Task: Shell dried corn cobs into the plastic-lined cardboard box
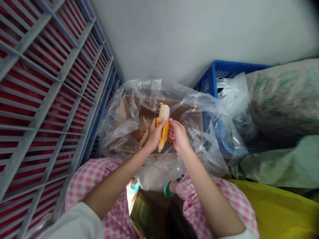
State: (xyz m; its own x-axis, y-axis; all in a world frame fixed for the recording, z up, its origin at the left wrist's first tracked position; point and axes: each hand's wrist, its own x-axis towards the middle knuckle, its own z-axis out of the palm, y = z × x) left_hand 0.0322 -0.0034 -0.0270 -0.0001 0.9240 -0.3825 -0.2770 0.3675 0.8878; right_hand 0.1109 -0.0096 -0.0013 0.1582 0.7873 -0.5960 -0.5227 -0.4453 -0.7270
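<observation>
A partly shelled corn cob [164, 132] is held upright, tilted slightly, over a cardboard box [199, 121] lined with clear plastic. Its top end is bare and pale, while yellow kernels cover the middle. My left hand [155, 133] is wrapped round the cob from the left, thumb across its front. On the other side, my right hand [178, 132] has curled fingers touching the kernels at the cob's right edge; whether loose kernels are in them is hidden. Loose kernels [144, 122] and another cob [144, 138] lie in the box.
Slatted plastic crates [62, 79] rise close on the left. At right stands a blue crate [213, 79] with white plastic bags, beside a large stuffed sack [286, 96]. Yellow material [276, 209] lies at lower right. A pale wall [189, 36] is behind the box.
</observation>
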